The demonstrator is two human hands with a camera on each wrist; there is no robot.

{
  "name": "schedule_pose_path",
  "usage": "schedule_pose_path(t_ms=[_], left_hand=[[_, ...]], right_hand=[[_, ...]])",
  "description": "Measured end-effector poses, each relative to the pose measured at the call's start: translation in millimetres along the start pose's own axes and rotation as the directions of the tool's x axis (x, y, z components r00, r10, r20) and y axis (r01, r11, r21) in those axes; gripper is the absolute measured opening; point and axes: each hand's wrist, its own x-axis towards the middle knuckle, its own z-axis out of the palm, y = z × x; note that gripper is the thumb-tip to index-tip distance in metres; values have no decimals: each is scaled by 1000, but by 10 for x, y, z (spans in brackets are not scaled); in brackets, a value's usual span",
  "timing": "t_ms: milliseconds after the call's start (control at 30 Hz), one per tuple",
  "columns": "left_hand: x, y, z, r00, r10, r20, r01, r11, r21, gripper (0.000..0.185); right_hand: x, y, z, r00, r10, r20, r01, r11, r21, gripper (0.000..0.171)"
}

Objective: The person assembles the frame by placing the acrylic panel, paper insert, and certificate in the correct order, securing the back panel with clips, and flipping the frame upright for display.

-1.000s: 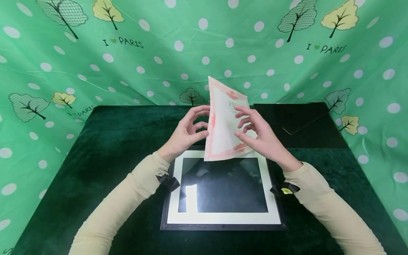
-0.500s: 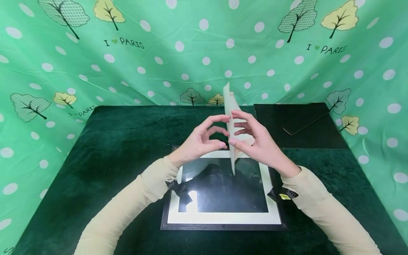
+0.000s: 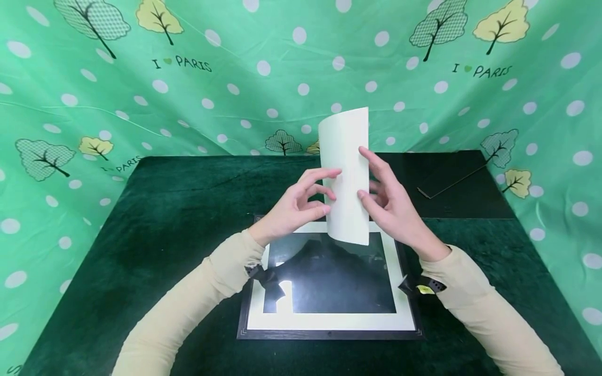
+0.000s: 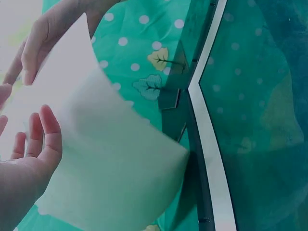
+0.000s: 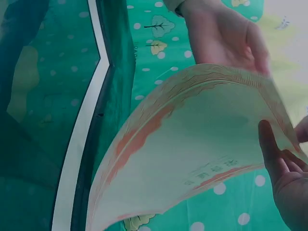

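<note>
A sheet of certificate paper stands upright and curved above the picture frame, its plain white back facing the head camera. In the right wrist view the printed side of the certificate paper shows a pink border and small lettering. My right hand pinches its right edge, thumb on the white side and some fingers behind. My left hand, fingers loosely bent and spread, is at the sheet's left edge, in front of the white side. Below lies a picture frame with black edges, white mat and a glossy dark middle.
A black backing board with a folded stand lies at the back right of the dark green tablecloth. Behind it hangs a green dotted curtain with tree prints, wrapping both sides.
The certificate paper has turned from its printed side, through edge-on, to its white back. My left hand has moved right and lost its place on the edge; my right hand now pinches the right edge.
</note>
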Motion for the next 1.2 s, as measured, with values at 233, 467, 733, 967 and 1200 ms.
schedule_pose_path(t_ms=[233,467,733,967,1200], left_hand=[[-28,-75,-197,997,-32,-73,36,997,65,60],[-85,-265,-521,969,-159,-189,170,985,41,62],[-100,-398,-795,913,-315,-259,296,949,-110,70],[-159,-392,-895,874,-390,-290,327,913,-242,67],[-283,-343,-1016,849,-357,-389,305,933,-189,61]], right_hand=[[-1,-42,-198,995,-42,-95,51,994,96,67],[5,-171,-416,979,-95,-180,120,985,128,63],[-11,-268,-458,965,-111,-239,151,976,155,63],[-82,-167,-489,964,-68,-257,121,973,196,62],[-180,26,-552,956,29,-292,22,985,170,60]])
